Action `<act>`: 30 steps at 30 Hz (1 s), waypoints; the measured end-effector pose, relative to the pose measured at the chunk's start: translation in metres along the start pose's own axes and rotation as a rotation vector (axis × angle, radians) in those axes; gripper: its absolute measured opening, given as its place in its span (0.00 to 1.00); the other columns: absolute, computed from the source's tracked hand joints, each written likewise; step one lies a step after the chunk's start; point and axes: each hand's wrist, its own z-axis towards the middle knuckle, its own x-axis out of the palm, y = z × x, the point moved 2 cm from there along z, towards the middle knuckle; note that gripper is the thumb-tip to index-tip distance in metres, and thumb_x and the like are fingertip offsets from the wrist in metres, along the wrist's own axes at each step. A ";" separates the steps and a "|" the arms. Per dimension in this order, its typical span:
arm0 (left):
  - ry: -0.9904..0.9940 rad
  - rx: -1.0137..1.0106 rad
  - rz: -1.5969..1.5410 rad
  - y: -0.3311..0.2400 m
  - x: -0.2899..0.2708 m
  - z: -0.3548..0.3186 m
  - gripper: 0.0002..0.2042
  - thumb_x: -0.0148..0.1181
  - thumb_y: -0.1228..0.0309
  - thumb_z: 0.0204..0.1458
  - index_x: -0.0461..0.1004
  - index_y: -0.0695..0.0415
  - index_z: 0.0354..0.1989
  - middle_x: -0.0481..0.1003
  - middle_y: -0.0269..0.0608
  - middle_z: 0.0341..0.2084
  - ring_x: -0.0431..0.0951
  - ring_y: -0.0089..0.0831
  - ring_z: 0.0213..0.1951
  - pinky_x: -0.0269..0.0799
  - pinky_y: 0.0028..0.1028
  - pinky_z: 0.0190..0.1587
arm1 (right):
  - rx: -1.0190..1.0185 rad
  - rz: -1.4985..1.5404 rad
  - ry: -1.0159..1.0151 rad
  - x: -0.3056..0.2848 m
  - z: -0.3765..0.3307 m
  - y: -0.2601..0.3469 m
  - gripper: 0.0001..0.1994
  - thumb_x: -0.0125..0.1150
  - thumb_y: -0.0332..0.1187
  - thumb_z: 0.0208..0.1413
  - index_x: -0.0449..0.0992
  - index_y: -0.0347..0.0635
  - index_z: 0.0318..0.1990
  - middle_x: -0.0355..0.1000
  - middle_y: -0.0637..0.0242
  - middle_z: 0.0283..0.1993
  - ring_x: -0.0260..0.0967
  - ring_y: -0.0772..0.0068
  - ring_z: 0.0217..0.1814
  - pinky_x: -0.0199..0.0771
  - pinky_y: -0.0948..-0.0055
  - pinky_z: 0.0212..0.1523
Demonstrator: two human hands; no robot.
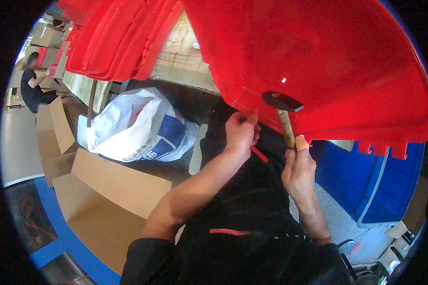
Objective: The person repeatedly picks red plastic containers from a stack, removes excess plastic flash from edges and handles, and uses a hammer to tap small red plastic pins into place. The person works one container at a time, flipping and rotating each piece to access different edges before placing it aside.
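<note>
A large red plastic panel (318, 61) with notched edges rises in front of me. Across its lower part lies the dark head of a hammer (283, 101). My right hand (299, 173) is closed around the hammer's worn wooden handle, and a tan covering wraps one fingertip. My left hand (241, 133) is closed at the panel's lower left edge, its thumb raised toward the plastic. From under its fingers sticks out a thin red strip (259, 154), which it appears to grip; its other end is hidden in the fist.
Stacked red plastic parts (119, 42) hang at the upper left. Below them sits a white and blue sack (138, 126). An open cardboard box (109, 204) stands left of my arm, a blue bin (352, 175) at right. A co-worker (33, 83) sits at far left.
</note>
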 end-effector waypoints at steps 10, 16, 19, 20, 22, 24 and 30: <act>-0.006 -0.016 -0.019 -0.003 0.003 -0.002 0.08 0.60 0.73 0.58 0.66 0.56 0.41 0.71 0.37 0.20 0.68 0.25 0.16 0.56 0.25 0.15 | 0.206 -0.057 0.137 0.003 -0.006 -0.001 0.18 0.56 0.25 0.61 0.63 0.31 0.56 0.73 0.36 0.32 0.74 0.33 0.31 0.74 0.46 0.27; -0.007 0.030 0.025 -0.002 0.002 -0.004 0.05 0.59 0.71 0.58 0.70 0.54 0.39 0.72 0.35 0.23 0.69 0.25 0.20 0.57 0.24 0.18 | 0.109 -0.003 0.108 -0.005 -0.010 0.014 0.18 0.56 0.22 0.60 0.63 0.32 0.56 0.72 0.36 0.34 0.73 0.32 0.32 0.74 0.46 0.28; -0.020 0.026 0.030 -0.002 0.003 -0.006 0.05 0.59 0.72 0.58 0.70 0.55 0.39 0.72 0.35 0.23 0.69 0.24 0.21 0.58 0.24 0.19 | 0.149 -0.067 0.138 0.008 -0.006 0.000 0.17 0.55 0.25 0.61 0.63 0.32 0.56 0.73 0.35 0.36 0.73 0.31 0.32 0.74 0.45 0.28; -0.024 0.023 0.018 -0.001 0.004 -0.005 0.05 0.59 0.72 0.58 0.70 0.55 0.40 0.72 0.35 0.23 0.69 0.24 0.21 0.58 0.24 0.19 | 0.168 -0.096 0.134 0.012 -0.005 -0.005 0.17 0.55 0.26 0.62 0.62 0.33 0.56 0.73 0.34 0.37 0.73 0.31 0.33 0.74 0.44 0.29; -0.034 0.014 -0.010 0.000 0.006 -0.005 0.05 0.59 0.73 0.58 0.70 0.55 0.40 0.73 0.35 0.24 0.70 0.24 0.22 0.59 0.24 0.20 | 0.224 -0.067 0.163 0.019 -0.004 -0.013 0.16 0.54 0.28 0.63 0.62 0.34 0.56 0.73 0.34 0.38 0.73 0.30 0.33 0.74 0.43 0.29; -0.028 0.009 -0.049 0.001 0.008 -0.004 0.07 0.57 0.73 0.59 0.67 0.56 0.42 0.72 0.37 0.24 0.70 0.25 0.21 0.61 0.26 0.20 | 0.244 -0.056 0.174 0.021 -0.006 -0.018 0.16 0.53 0.30 0.64 0.62 0.35 0.56 0.73 0.34 0.39 0.73 0.30 0.33 0.74 0.42 0.29; -0.032 0.011 -0.070 0.007 0.008 -0.002 0.07 0.56 0.75 0.59 0.66 0.58 0.42 0.73 0.39 0.25 0.71 0.26 0.21 0.64 0.27 0.20 | 0.225 -0.093 0.215 0.018 -0.014 -0.022 0.15 0.52 0.31 0.64 0.63 0.36 0.55 0.73 0.35 0.38 0.73 0.30 0.33 0.73 0.41 0.29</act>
